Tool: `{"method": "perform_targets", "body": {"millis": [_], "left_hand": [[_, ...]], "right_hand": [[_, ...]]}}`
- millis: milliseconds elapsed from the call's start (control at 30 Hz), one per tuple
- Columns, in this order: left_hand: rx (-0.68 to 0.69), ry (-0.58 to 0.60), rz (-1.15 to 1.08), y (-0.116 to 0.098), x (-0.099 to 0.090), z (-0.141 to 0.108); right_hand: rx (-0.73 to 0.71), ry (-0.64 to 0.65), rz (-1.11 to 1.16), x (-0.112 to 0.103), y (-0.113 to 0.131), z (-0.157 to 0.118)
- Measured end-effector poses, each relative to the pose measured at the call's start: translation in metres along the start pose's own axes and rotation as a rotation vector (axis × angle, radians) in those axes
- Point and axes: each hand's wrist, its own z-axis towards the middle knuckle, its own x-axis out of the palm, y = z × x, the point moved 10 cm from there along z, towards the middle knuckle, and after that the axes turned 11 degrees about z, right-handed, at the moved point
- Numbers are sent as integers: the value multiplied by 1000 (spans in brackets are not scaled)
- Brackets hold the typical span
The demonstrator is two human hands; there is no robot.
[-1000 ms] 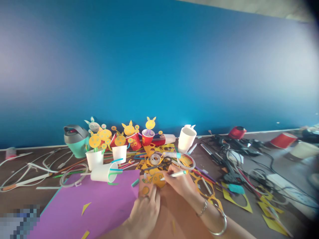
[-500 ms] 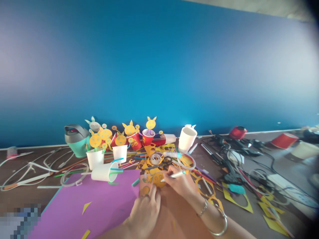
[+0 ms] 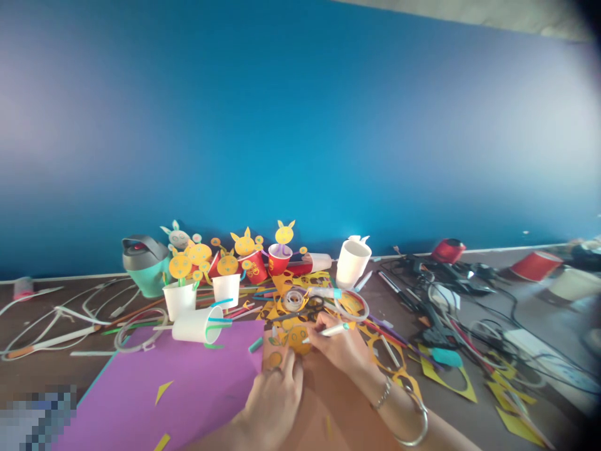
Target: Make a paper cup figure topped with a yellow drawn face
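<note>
Many yellow scraps (image 3: 283, 284) lie beyond narrowly spaced left fingers (image 3: 290, 368) and right fingers (image 3: 319, 339) holding 1 marker (image 3: 334, 329).

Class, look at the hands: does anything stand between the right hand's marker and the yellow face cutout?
Nothing visible does: the right hand holds the marker with its tip at the face cutout.

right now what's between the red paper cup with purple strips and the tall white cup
A white cup on its side, plus something red; head view.
</note>
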Motion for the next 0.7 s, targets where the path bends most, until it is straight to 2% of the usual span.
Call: {"method": "perform_targets", "body": {"millis": [700], "left_hand": [[17,27,7,0,-3,0]], "right_hand": [[7,0,7,2,-2,0]]}}
